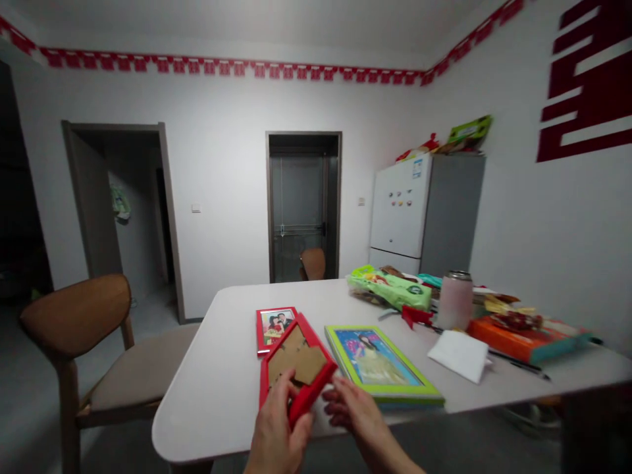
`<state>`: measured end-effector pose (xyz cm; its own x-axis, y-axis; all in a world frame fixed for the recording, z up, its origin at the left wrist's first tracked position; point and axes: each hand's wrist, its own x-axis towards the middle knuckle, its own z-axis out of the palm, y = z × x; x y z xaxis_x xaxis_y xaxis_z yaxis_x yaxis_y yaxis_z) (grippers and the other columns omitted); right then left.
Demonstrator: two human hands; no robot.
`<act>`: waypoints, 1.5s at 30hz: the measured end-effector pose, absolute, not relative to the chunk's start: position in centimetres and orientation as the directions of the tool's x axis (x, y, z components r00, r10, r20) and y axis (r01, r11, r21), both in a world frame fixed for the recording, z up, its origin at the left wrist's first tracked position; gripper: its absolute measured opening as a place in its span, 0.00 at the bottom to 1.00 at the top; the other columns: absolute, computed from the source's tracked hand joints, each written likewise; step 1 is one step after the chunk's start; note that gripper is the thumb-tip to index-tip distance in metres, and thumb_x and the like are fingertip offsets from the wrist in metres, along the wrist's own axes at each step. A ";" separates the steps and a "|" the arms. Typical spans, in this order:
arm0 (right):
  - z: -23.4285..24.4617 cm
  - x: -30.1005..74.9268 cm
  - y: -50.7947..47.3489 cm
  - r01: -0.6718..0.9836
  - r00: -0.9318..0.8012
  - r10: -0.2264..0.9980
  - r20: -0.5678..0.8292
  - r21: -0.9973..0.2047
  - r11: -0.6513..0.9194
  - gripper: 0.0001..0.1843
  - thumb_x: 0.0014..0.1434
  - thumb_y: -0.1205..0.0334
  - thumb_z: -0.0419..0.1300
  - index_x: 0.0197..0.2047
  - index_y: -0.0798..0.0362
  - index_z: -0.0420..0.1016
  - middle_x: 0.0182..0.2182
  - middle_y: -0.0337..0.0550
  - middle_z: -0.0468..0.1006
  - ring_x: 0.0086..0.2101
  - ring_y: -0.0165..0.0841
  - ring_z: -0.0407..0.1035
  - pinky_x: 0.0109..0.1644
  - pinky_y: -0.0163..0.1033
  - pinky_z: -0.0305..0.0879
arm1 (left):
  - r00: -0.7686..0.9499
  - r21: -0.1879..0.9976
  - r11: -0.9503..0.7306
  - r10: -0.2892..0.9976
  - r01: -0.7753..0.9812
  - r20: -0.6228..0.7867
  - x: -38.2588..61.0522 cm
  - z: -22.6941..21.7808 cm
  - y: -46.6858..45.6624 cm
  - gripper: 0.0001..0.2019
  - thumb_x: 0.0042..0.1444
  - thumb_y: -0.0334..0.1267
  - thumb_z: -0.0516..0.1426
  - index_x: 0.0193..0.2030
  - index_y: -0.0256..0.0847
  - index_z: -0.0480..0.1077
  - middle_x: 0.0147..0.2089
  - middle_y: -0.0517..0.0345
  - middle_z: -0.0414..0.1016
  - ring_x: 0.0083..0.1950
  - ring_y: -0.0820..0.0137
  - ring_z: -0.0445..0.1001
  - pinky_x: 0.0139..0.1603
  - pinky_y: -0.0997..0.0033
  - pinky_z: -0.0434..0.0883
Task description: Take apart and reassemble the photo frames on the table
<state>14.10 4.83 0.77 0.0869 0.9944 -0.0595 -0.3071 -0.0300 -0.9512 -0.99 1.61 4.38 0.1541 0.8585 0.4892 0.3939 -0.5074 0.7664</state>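
My left hand [282,421] is closed around the near edge of a red picture frame [307,403]. The frame is tilted with its back towards me, showing a brown cardboard backing [291,352] with a stand flap. Just right of the frame's corner is my right hand [348,405], its fingers loosely bent and apart. I cannot tell whether its fingertips touch the red edge. Behind the held frame, a second red frame with a photo of two people [275,322] lies face up. On the right lies a green-edged picture frame [378,361] with a photo of a person in a pale dress.
On the white table [207,395], the right side holds a green snack bag [395,289], a pink tumbler [455,301], white folded paper [459,354], an orange box [508,339] and a pen [523,366]. A chair [79,316] stands left; a fridge [399,210] stands behind.
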 end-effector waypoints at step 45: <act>-0.8 27.0 11.7 0.953 -0.293 0.834 0.469 0.068 0.296 0.30 0.43 0.55 0.56 0.52 0.47 0.61 0.50 0.49 0.65 0.49 0.44 0.58 0.50 0.54 0.49 | 0.218 0.311 -0.298 0.939 0.902 0.266 -1.9 1.9 9.7 0.22 0.42 0.39 0.57 0.46 0.34 0.63 0.47 0.44 0.67 0.51 0.56 0.61 0.56 0.53 0.45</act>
